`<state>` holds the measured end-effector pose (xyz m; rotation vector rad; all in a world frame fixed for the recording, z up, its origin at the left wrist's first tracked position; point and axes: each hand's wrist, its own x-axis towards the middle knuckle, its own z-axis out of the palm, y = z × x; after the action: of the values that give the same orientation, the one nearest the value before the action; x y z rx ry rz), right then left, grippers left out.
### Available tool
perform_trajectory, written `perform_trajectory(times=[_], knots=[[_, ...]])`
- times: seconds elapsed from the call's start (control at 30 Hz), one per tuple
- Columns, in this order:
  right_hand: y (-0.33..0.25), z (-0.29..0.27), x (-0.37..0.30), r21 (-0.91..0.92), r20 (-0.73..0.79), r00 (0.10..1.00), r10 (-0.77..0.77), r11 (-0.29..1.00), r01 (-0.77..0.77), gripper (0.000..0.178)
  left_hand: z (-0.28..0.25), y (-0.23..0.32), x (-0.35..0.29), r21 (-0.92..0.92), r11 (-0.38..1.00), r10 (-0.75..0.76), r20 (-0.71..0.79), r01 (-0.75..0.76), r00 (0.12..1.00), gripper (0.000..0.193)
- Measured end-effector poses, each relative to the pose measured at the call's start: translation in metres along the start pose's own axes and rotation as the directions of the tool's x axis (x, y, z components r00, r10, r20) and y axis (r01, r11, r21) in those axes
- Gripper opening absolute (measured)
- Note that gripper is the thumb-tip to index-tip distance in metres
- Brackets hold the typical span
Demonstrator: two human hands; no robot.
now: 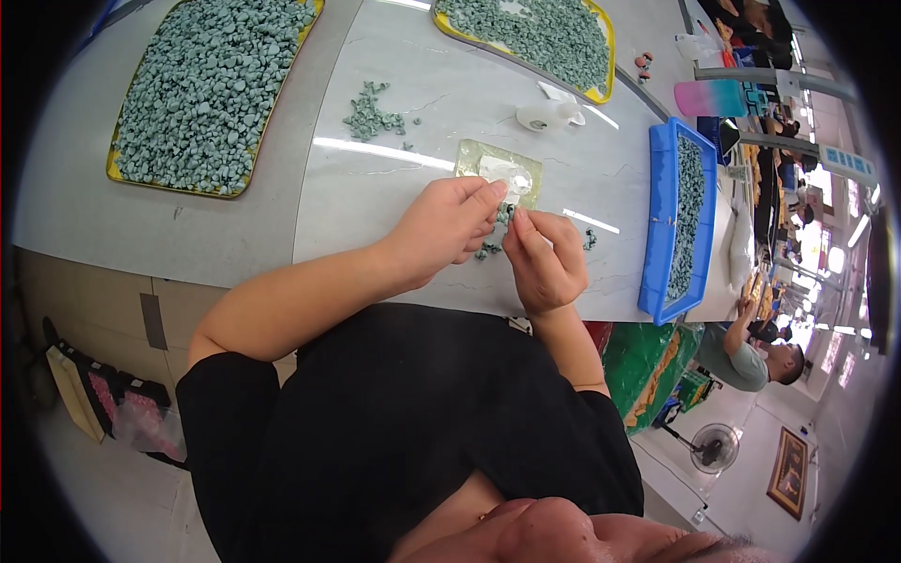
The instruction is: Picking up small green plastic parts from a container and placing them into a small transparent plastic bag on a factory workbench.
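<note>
My left hand (455,220) and my right hand (549,258) meet over the table, both with fingers pinched. A small green piece (508,213) shows at the right fingertips. What the left fingertips hold is too small and covered to make out. Just beyond the hands lies a yellowish-green square sheet (477,150) with a white, shiny patch (507,174) on it. Loose green pieces (488,251) lie partly hidden under the hands, and a few more green pieces (589,239) sit right of my right hand.
A yellow-rimmed tray (114,169) of green pieces stands at left, another yellow-rimmed tray (611,56) at the far side. A small pile (371,114) and a white bottle (549,114) lie between. At right is a blue bin (660,225); beyond it, another person (746,357).
</note>
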<state>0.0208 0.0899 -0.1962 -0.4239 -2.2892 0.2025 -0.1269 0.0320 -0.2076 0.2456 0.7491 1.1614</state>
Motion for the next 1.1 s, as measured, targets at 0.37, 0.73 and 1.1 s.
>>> perform_trajectory(times=[0.37,0.73,1.1], knots=[[-0.001,0.007,-0.007,0.001,-0.004,0.998,-0.07,0.998,0.07,0.031,-0.001,-0.009,-0.001,0.091,0.991,0.103,-0.003,-0.103,0.995,0.025],[-0.002,0.007,-0.01,0.031,-0.045,0.997,-0.059,0.998,0.06,0.027,0.001,-0.019,-0.001,0.293,0.899,0.337,0.012,-0.326,0.941,0.024],[-0.007,-0.003,-0.018,0.313,0.058,0.907,0.416,0.855,-0.412,0.018,0.008,-0.018,-0.001,0.371,0.851,0.394,0.015,-0.371,0.919,0.025]])
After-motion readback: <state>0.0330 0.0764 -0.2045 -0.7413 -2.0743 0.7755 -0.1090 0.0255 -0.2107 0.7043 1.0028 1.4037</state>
